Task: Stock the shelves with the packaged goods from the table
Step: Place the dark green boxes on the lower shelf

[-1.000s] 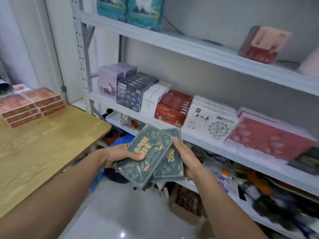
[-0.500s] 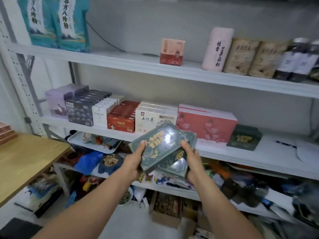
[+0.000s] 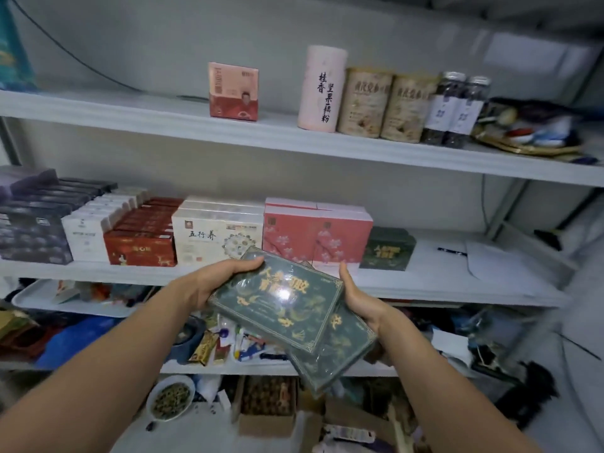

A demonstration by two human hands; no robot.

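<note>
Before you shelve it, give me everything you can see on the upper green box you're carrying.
The upper green box is flat, rectangular, dark green with gold lettering, ornament and border, wrapped in glossy clear film showing glare. It looks like sealed cardboard. It is tilted, lying skewed on a matching lower green box, in front of the middle shelf. The left-hand grip holds its left end, thumb on top; the right-hand grip cups the stack's right side.
</note>
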